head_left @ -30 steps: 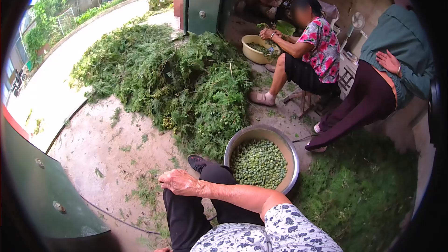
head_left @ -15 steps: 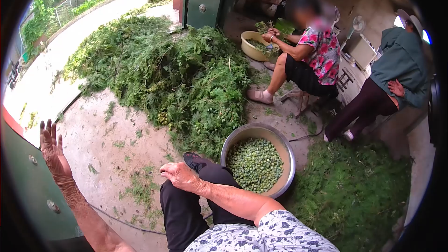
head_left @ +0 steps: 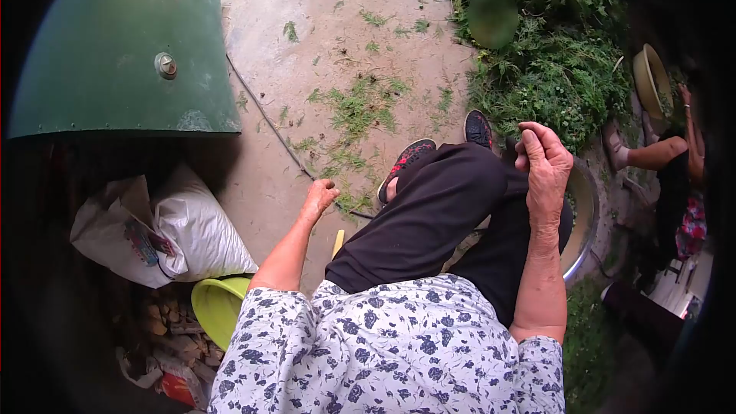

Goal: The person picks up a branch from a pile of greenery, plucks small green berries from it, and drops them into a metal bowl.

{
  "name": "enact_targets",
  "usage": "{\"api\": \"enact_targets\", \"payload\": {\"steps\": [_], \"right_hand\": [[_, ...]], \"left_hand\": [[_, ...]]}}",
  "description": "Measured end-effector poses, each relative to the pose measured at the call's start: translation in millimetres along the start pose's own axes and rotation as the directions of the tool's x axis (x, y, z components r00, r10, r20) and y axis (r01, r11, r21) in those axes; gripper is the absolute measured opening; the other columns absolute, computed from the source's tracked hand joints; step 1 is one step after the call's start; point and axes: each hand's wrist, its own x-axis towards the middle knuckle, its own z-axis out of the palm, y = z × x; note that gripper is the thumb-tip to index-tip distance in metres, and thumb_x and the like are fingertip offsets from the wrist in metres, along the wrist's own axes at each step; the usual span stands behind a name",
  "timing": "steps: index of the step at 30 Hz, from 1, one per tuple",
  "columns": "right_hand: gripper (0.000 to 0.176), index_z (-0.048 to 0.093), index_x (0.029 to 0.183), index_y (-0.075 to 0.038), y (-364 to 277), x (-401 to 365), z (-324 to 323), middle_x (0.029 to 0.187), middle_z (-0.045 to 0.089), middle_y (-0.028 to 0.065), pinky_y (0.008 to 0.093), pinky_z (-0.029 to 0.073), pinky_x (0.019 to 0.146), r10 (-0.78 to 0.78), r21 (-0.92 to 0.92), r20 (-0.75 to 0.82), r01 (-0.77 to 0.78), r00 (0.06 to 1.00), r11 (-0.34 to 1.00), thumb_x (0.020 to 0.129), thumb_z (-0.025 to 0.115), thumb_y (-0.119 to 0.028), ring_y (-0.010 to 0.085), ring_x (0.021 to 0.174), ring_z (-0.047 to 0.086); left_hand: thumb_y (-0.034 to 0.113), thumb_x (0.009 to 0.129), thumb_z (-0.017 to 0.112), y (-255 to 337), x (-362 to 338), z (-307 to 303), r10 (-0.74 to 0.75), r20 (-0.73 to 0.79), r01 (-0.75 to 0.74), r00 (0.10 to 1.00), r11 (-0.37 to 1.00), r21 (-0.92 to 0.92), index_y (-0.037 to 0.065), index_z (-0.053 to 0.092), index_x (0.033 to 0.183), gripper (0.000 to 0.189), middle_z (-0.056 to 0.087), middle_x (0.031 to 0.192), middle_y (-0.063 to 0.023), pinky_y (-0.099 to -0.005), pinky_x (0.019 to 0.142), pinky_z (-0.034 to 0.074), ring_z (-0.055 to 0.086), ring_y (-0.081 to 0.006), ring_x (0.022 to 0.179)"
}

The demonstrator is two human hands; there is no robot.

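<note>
My left hand point(head_left: 320, 195) hangs low beside my left knee, above the concrete floor, its fingers curled in and no object showing in them. My right hand point(head_left: 546, 172) is raised over my right knee with thumb and fingers drawn together; nothing sticks out of it. Behind that hand and knee stands the metal basin point(head_left: 590, 218), mostly hidden, with only its right side and rim showing. Past my right shoe lies the large heap of cut green branches point(head_left: 548, 61).
A green metal panel point(head_left: 115, 54) stands at upper left. Below it are a white woven sack point(head_left: 199, 226) and a lime-green basin point(head_left: 215, 308). A black cable point(head_left: 270, 124) crosses the floor. At right, a seated person point(head_left: 667, 161) sits by a yellowish basin point(head_left: 650, 80).
My view has swung down and left. My left hand has dropped from its raised, spread pose and its fingers have curled. My right hand has lifted off my knee.
</note>
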Motion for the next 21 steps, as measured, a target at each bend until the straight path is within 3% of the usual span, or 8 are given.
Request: {"api": "enact_targets", "payload": {"steps": [1,5,7,10,11,15,18,21], "right_hand": [[0.011,0.063,0.093,-0.001,-1,2,1,0.067,0.055,-0.0008,0.0169,0.037,0.048,0.011,0.008,0.001,-0.011,1.000,1.000,0.086,0.057,-0.007,0.0029,0.052,0.045],[0.013,0.064,0.095,-0.002,-3,3,6,0.067,0.055,-0.0018,0.0158,0.037,0.050,0.020,0.012,-0.021,-0.019,1.000,1.000,0.086,0.057,-0.009,0.0025,0.053,0.045],[0.012,0.064,0.095,-0.002,-3,4,7,0.068,0.056,-0.0014,0.0155,0.037,0.050,0.010,0.031,-0.032,-0.009,0.999,0.999,0.086,0.058,-0.008,0.0023,0.053,0.045],[0.012,0.063,0.094,0.000,-6,7,4,0.068,0.056,-0.0005,0.0162,0.039,0.048,0.009,0.076,-0.079,-0.003,0.997,0.997,0.085,0.059,-0.006,0.0029,0.052,0.047],[0.012,0.063,0.094,0.000,-9,8,2,0.067,0.056,-0.0002,0.0165,0.040,0.047,0.064,0.223,-0.064,-0.048,0.996,0.974,0.086,0.058,-0.007,0.0036,0.051,0.048],[0.014,0.062,0.095,0.000,-1,10,-13,0.067,0.056,0.0011,0.0162,0.039,0.046,0.063,0.248,-0.129,-0.030,0.990,0.968,0.086,0.059,-0.010,0.0046,0.050,0.047],[0.017,0.061,0.093,0.001,-2,10,-31,0.067,0.056,0.0016,0.0172,0.037,0.046,0.086,0.408,-0.313,0.052,0.946,0.912,0.086,0.060,-0.013,0.0063,0.050,0.047],[0.017,0.060,0.092,0.001,5,10,-44,0.066,0.056,0.0020,0.0178,0.037,0.045,0.158,0.558,-0.351,0.071,0.923,0.827,0.086,0.060,-0.014,0.0068,0.050,0.047]], "left_hand": [[0.023,0.071,0.060,-10,0,11,-0.079,0.134,0.071,0.988,0.996,0.062,-0.002,0.062,0.101,0.039,0.064,0.093,-0.0179,-0.0338,0.075,0.048,0.062,-0.0256,0.086],[0.026,0.070,0.062,0,-1,34,-0.032,0.168,0.003,0.985,0.985,0.173,0.000,0.064,0.097,0.038,0.063,0.097,-0.0197,-0.0375,0.082,0.046,0.060,-0.0314,0.094],[0.027,0.071,0.063,14,9,44,0.094,0.123,-0.104,0.988,0.992,0.071,0.001,0.063,0.100,0.039,0.062,0.100,-0.0190,-0.0377,0.083,0.046,0.059,-0.0320,0.096],[0.022,0.074,0.061,31,22,47,0.087,0.142,-0.071,0.986,0.991,-0.116,-0.002,0.060,0.105,0.039,0.062,0.103,-0.0191,-0.0360,0.085,0.046,0.059,-0.0298,0.098],[0.021,0.074,0.060,42,23,46,0.086,0.137,-0.063,0.987,0.985,-0.163,-0.003,0.059,0.106,0.040,0.062,0.103,-0.0193,-0.0353,0.085,0.046,0.060,-0.0289,0.098],[0.020,0.074,0.060,74,9,31,0.108,0.160,-0.077,0.981,0.979,-0.189,-0.004,0.059,0.106,0.040,0.063,0.100,-0.0189,-0.0338,0.083,0.046,0.060,-0.0277,0.095],[0.021,0.074,0.060,70,6,30,0.217,0.127,-0.178,0.968,0.948,-0.263,-0.005,0.059,0.101,0.038,0.064,0.092,-0.0172,-0.0318,0.076,0.046,0.061,-0.0240,0.086],[0.022,0.075,0.062,78,-14,16,0.221,0.130,-0.178,0.967,0.944,-0.277,-0.005,0.060,0.099,0.036,0.065,0.089,-0.0135,-0.0305,0.075,0.046,0.061,-0.0195,0.084]]}}
